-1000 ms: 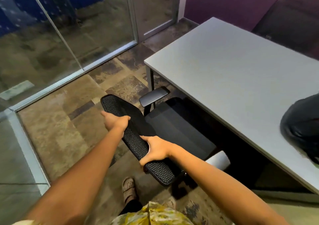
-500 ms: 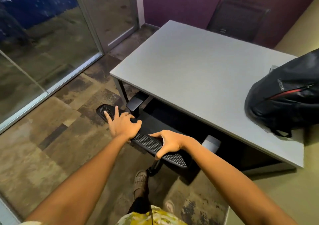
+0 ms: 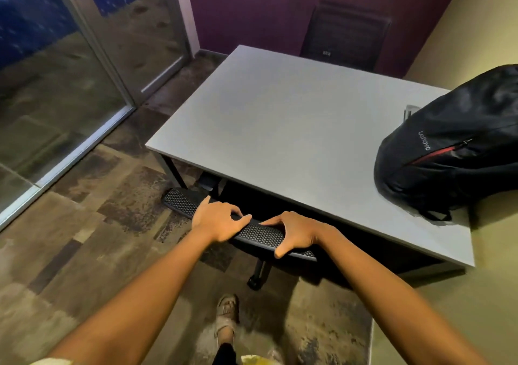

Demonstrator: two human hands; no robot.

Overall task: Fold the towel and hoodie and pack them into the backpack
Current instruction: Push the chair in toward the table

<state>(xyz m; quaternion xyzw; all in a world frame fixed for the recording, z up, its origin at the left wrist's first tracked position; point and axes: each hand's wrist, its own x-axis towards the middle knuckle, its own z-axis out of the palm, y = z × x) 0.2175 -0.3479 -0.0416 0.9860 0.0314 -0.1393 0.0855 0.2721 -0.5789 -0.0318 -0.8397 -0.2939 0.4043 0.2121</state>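
Observation:
A black backpack (image 3: 448, 151) with a red zip line lies on the right end of the grey table (image 3: 294, 129). No towel or hoodie is in view. Both my hands are on the black mesh chair back (image 3: 182, 203), which sits low at the table's near edge with the seat tucked under the top. My left hand (image 3: 218, 219) lies over the top of the chair back with its fingers curled across it. My right hand (image 3: 294, 231) grips the chair back farther right, thumb on the near side and fingers over the top.
A second dark chair (image 3: 344, 32) stands behind the table against the purple wall. Glass partitions (image 3: 64, 65) run along the left. Patterned carpet covers the floor, and my sandalled foot (image 3: 227, 313) is just behind the chair's base.
The chair has rolled in under the table with my hands on its back. My left hand's spread fingers have curled over the backrest. My view has turned right, showing more of the backpack.

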